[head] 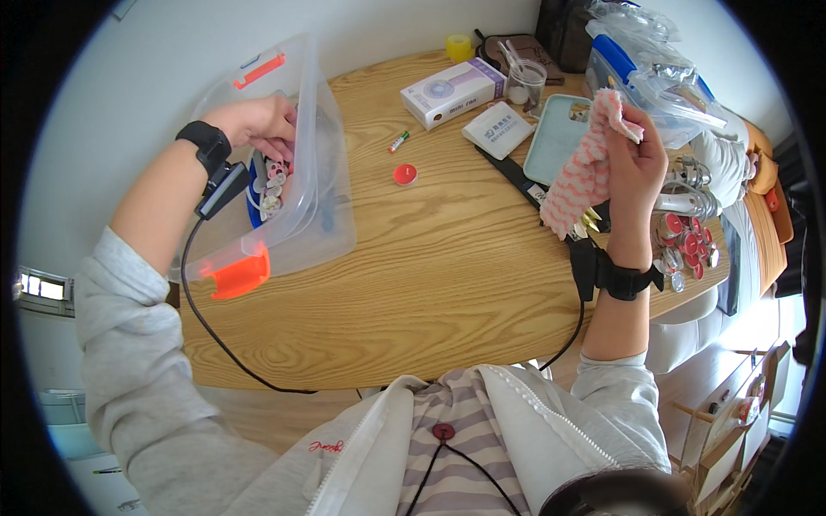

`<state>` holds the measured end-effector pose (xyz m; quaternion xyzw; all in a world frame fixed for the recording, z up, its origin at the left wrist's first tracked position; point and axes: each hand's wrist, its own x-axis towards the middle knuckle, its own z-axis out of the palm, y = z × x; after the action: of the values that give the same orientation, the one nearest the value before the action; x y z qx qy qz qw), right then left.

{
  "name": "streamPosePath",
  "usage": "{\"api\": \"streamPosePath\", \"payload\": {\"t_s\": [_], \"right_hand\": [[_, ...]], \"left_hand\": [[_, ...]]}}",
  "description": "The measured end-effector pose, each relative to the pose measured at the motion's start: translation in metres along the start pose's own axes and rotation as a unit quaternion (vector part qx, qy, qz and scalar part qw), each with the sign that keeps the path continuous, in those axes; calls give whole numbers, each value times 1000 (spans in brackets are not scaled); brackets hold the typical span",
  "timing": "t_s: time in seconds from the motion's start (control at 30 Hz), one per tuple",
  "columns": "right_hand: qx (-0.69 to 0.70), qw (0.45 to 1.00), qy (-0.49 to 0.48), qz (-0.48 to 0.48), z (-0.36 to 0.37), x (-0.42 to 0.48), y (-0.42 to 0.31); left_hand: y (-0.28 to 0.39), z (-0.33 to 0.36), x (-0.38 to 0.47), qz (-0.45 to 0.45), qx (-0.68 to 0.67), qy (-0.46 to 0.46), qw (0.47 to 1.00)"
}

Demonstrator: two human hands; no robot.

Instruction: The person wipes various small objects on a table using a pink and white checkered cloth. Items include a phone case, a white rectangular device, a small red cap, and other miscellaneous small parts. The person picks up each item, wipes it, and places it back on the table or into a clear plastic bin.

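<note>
My left hand reaches into a clear plastic storage bin with orange latches, at the left of the wooden table. Its fingertips are partly hidden behind the bin's wall, so its grip cannot be made out. Small items, some pink and some white, lie in the bin beneath it. At the right my right hand pinches a pink and white striped fluffy cloth, which hangs over the table beside a pale green phone case. A red tealight candle and a battery lie mid-table.
A mini fan box, a white packet, a plastic cup and yellow tape stand along the back. Several red tealights are heaped at the right edge. Behind them is another clear bin with a blue latch. Black cables run from both wrists.
</note>
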<state>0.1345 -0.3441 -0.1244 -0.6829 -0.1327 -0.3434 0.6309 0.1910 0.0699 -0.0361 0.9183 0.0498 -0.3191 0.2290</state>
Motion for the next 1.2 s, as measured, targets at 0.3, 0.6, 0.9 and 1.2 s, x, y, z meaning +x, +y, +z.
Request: {"api": "streamPosePath", "payload": {"t_s": [0.3, 0.6, 0.9, 1.2], "right_hand": [[-12, 1000, -3, -2, -2, 0, 1], [32, 999, 18, 29, 1, -2, -8], [35, 998, 22, 42, 0, -1, -7], [42, 997, 34, 63, 1, -2, -7]], "left_hand": [[22, -18, -56, 25, -13, 144, 989], [43, 24, -146, 197, -41, 269, 942], [75, 136, -149, 347, -213, 173, 897], [114, 178, -60, 407, -243, 174, 863]]}}
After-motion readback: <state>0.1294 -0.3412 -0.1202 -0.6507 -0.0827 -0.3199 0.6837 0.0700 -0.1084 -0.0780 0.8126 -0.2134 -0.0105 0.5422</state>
